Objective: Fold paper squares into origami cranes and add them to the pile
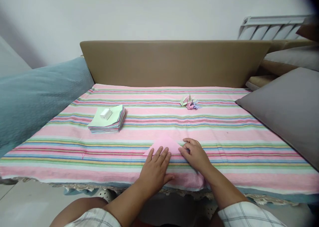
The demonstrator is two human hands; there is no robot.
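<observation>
A sheet of pink paper [165,144], folded into a triangle, lies on the striped cloth with its long edge towards me. My left hand [157,165] rests flat on the lower left part of it, fingers stretched out and slightly spread. At the paper's right corner, my right hand [195,154] has its fingers curled, with thumb and forefinger closed on the tip. That corner is partly hidden by the fingers. Farther back lies a small cluster of folded paper pieces [189,103] in pink, pale green and lilac.
On the left sits a stack of coloured paper [107,122], with a white charger plug [106,113] on top. The striped cloth [149,117] covers the sofa seat. A brown backrest [171,62], a blue-covered armrest [45,97] and grey cushions [286,104] border it.
</observation>
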